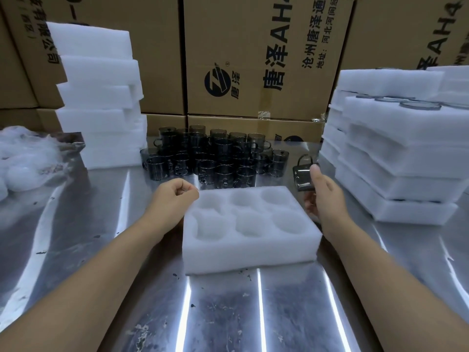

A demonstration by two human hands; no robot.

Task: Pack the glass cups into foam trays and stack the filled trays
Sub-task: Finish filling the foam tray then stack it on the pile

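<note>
One glass cup (303,177) gripped in right hand (327,199) — just right of foam tray (248,252); left hand (175,196) fisted, empty.

I see empty six-pocket foam tray (250,247); dark glass cups (215,158) clustered behind it, one cup (303,177) tilted just right of it, filled trays (406,153) stacked further right.

1. Your silver metal table (228,313) is glossy, streaked with glare, scuffed and speckled.
2. The white six-pocket foam tray (251,246) looks matt and softly grainy, as does the tall white foam stack (101,97).
3. The smoky grey glass cup (303,177) in your right hand (327,196) is glossy and see-through.
4. The brown cardboard cartons (253,59) are matt.
5. The crumpled whitish plastic film (28,153) is thin, faintly shiny.
</note>
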